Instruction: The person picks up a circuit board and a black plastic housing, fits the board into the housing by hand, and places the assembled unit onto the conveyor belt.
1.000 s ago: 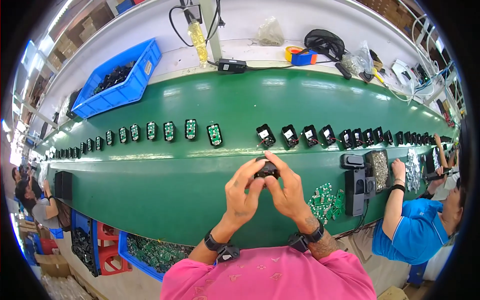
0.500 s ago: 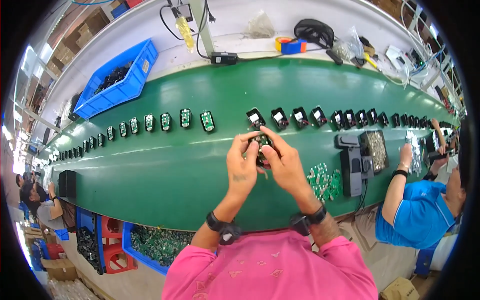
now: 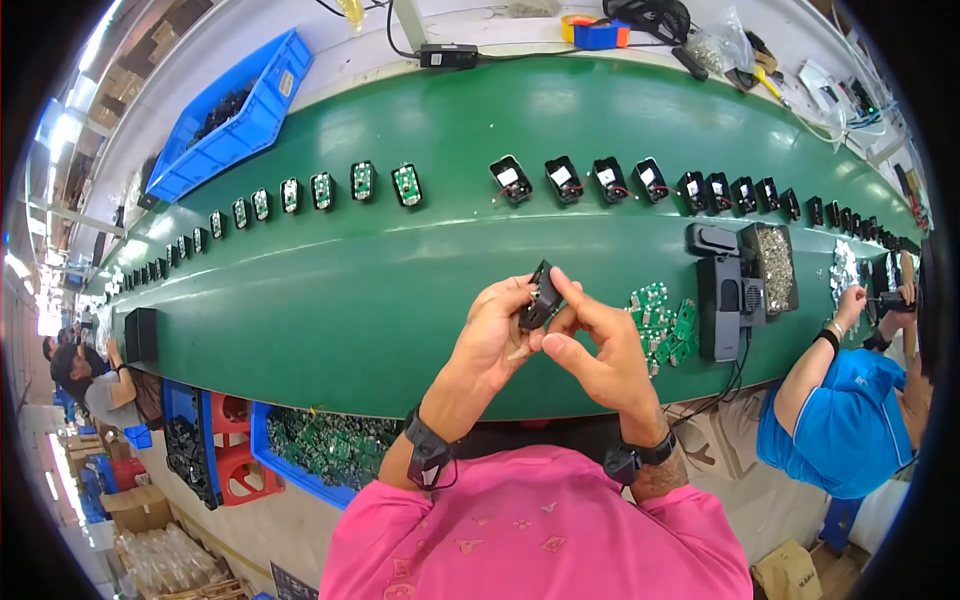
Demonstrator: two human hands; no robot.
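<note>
Above the green table, a small black plastic case (image 3: 542, 298) is tilted up on its side, its inside facing mostly left. My left hand (image 3: 490, 335) grips it, fingers and thumb along the left side and lower end. The index finger of my right hand (image 3: 603, 350) lies against the case's right side, with the thumb and other fingers bent close to its lower end. Beyond my hands, an open black case (image 3: 511, 182) with a white patch and wires begins a row running right. A case fitted with a green circuit board (image 3: 408, 186) ends the row on the left.
Loose green circuit boards (image 3: 662, 325) lie right of my hands, beside a grey-black device (image 3: 720, 305) and a tray of small metal parts (image 3: 793, 290). A blue bin (image 3: 290, 65) stands far left; another blue bin (image 3: 262, 440) sits below the near edge. A co-worker (image 3: 835, 420) works at right.
The case has turned from facing up to standing tilted on its side. My right hand has shifted its hold and moved slightly right. The view has tipped downward, so the rows appear higher.
</note>
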